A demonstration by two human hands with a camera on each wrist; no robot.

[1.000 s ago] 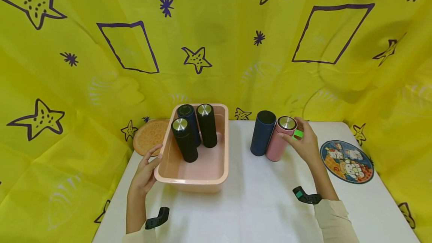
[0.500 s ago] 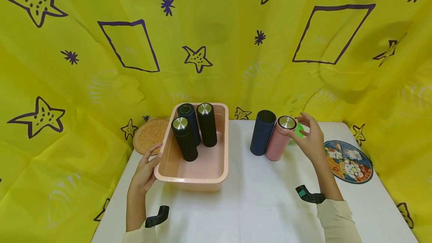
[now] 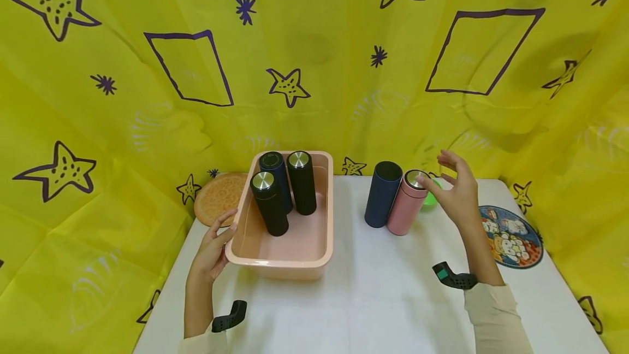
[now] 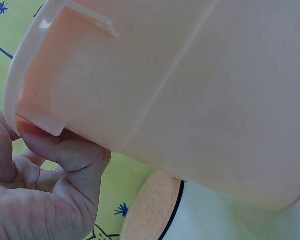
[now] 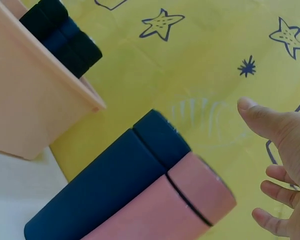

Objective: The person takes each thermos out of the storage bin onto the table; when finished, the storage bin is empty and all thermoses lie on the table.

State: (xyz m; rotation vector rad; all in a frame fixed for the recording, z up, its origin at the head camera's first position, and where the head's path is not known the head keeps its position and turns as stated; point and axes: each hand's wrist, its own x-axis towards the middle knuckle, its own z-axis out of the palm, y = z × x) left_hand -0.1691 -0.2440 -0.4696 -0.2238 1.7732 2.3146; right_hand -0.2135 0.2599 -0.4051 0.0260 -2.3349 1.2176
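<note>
My left hand (image 3: pixel 212 247) grips the left rim of a pink plastic tub (image 3: pixel 328 217), with fingers curled at the rim in the left wrist view. Two black thermos bottles (image 3: pixel 272 212) and a dark blue one (image 3: pixel 278 168) stand inside it. To the right, a navy thermos (image 3: pixel 382 195) and a pink thermos (image 3: pixel 407 206) with a silver-topped lid stand upright side by side on the table. My right hand (image 3: pixel 459 193) is beside the pink thermos's top, thumb and fingers spread. The right wrist view shows a gap between this hand (image 5: pixel 290 160) and the pink thermos (image 5: pixel 155 215).
A bright green round object (image 3: pixel 429 199) is partly hidden behind the pink thermos and right hand. On the right lies a round cartoon-printed mat (image 3: pixel 516 239); a round tan mat (image 3: pixel 216 201) is partly behind the tub. Yellow patterned cloth (image 3: pixel 324 70) surrounds the white table (image 3: pixel 363 299).
My right hand has moved from around the pink thermos's top up and to the right, its fingers spreading, uncovering more of the green object. My left hand and the tub stay in place.
</note>
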